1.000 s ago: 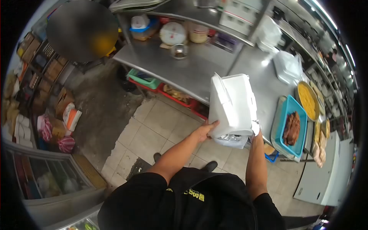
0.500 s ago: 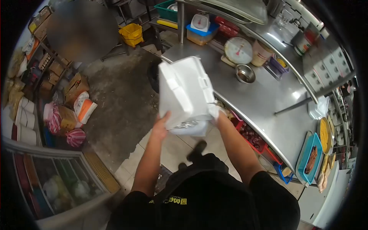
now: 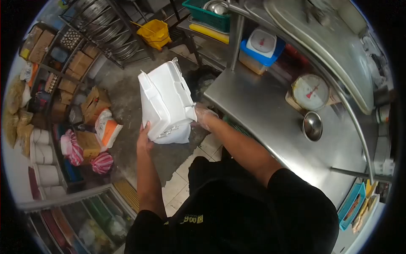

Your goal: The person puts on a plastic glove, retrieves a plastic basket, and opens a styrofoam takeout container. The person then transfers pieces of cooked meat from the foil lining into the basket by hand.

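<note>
A stack of white foam containers [image 3: 165, 95] is held up in front of me, over the floor, with foil showing at its near lower edge and a white sheet or bag beneath. My left hand [image 3: 145, 137] grips the stack's lower left corner. On the right side my right hand [image 3: 204, 117], in a clear plastic glove, holds the same stack; some of its fingers are hidden behind it. To the right of that hand lies the front edge of a steel table [image 3: 262, 122].
A round scale [image 3: 311, 92] and a metal bowl [image 3: 312, 126] are on the table. Behind is a yellow mop bucket [image 3: 154, 34]. Boxes [image 3: 96, 103] and striped bags [image 3: 101, 163] lie at left, above a glass-topped freezer [image 3: 84, 220].
The view has swung left, away from the blue tray and along the steel table to its end. Both hands still hold the foam containers, now over the dark floor rather than beside the table.
</note>
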A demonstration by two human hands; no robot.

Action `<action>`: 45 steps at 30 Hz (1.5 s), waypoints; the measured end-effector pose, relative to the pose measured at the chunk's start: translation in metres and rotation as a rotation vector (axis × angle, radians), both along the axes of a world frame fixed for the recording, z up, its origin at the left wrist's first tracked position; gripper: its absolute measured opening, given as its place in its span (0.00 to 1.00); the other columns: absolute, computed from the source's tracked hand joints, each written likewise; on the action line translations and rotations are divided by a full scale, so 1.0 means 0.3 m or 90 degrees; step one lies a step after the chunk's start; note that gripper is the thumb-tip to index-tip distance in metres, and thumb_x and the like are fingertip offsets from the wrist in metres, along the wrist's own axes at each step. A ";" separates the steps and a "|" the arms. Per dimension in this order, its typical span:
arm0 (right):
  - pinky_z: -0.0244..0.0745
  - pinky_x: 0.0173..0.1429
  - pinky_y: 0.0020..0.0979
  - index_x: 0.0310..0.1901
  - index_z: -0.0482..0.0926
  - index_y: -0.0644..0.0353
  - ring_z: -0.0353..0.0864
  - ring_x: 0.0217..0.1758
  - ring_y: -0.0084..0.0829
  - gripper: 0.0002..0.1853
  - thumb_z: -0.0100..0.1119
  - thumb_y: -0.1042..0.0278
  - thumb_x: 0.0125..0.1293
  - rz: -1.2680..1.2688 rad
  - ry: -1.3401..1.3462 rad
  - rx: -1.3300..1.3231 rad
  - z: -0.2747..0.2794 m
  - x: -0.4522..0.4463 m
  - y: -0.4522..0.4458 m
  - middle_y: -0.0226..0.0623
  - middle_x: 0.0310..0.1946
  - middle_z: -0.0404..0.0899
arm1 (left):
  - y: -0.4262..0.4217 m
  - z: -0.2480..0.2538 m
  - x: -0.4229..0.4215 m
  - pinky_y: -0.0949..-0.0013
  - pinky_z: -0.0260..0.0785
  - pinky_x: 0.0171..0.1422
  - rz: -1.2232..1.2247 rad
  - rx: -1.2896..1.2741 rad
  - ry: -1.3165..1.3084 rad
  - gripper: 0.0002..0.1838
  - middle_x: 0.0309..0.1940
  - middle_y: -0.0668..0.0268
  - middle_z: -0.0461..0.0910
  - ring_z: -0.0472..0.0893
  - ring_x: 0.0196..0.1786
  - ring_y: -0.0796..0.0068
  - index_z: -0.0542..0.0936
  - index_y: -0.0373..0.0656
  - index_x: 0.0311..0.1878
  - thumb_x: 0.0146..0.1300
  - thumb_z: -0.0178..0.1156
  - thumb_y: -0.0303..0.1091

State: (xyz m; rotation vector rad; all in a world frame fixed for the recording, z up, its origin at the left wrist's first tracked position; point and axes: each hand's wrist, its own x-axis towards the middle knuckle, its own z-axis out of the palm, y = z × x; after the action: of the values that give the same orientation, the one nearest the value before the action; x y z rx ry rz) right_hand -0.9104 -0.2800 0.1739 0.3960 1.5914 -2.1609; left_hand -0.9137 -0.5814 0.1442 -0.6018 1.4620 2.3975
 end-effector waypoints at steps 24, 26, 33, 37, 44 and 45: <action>0.78 0.49 0.29 0.59 0.79 0.61 0.80 0.47 0.25 0.23 0.57 0.49 0.75 -0.653 -0.034 0.440 0.321 0.528 0.367 0.37 0.54 0.85 | 0.812 -1.110 -0.954 0.48 0.71 0.63 -0.841 -0.452 0.576 0.25 0.73 0.56 0.68 0.72 0.70 0.57 0.74 0.49 0.71 0.71 0.50 0.36; 0.77 0.51 0.29 0.59 0.78 0.61 0.79 0.48 0.25 0.22 0.58 0.50 0.75 -0.726 0.074 0.426 0.262 0.676 0.349 0.37 0.54 0.84 | 0.722 -1.213 -0.902 0.57 0.73 0.64 -0.909 -0.763 0.753 0.24 0.61 0.54 0.81 0.81 0.61 0.57 0.79 0.46 0.66 0.71 0.54 0.45; 0.78 0.52 0.34 0.56 0.80 0.64 0.82 0.49 0.32 0.32 0.47 0.38 0.76 -0.961 0.096 0.327 0.384 1.374 0.309 0.39 0.49 0.82 | 1.436 -0.866 -0.405 0.56 0.73 0.63 -1.130 -0.684 0.778 0.21 0.57 0.54 0.82 0.82 0.59 0.55 0.81 0.46 0.61 0.69 0.57 0.43; 0.75 0.55 0.38 0.50 0.80 0.57 0.82 0.51 0.34 0.33 0.45 0.31 0.74 -1.279 0.294 0.126 0.394 1.813 0.273 0.37 0.46 0.84 | 1.086 -0.774 0.030 0.56 0.73 0.63 -1.247 -0.736 0.667 0.19 0.55 0.54 0.83 0.82 0.58 0.54 0.82 0.46 0.58 0.68 0.59 0.42; 0.71 0.53 0.40 0.45 0.84 0.57 0.82 0.48 0.35 0.31 0.48 0.33 0.73 -1.548 0.561 0.003 0.403 2.486 0.194 0.36 0.44 0.86 | 0.968 -0.471 0.657 0.55 0.73 0.63 -1.364 -0.797 0.372 0.16 0.51 0.53 0.85 0.82 0.57 0.51 0.85 0.45 0.53 0.66 0.62 0.41; 0.71 0.53 0.40 0.44 0.84 0.58 0.82 0.48 0.36 0.31 0.48 0.34 0.73 -1.581 0.597 -0.002 0.409 2.550 0.195 0.37 0.43 0.86 | 1.043 -0.411 0.733 0.55 0.73 0.63 -1.377 -0.796 0.327 0.16 0.51 0.53 0.85 0.82 0.57 0.51 0.85 0.45 0.52 0.65 0.62 0.40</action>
State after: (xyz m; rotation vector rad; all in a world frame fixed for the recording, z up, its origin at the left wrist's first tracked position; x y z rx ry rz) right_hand -0.1454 -0.2217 0.2968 2.8460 0.7959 -4.2541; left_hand -0.6939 -0.2686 0.0208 1.0697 1.7514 -0.1553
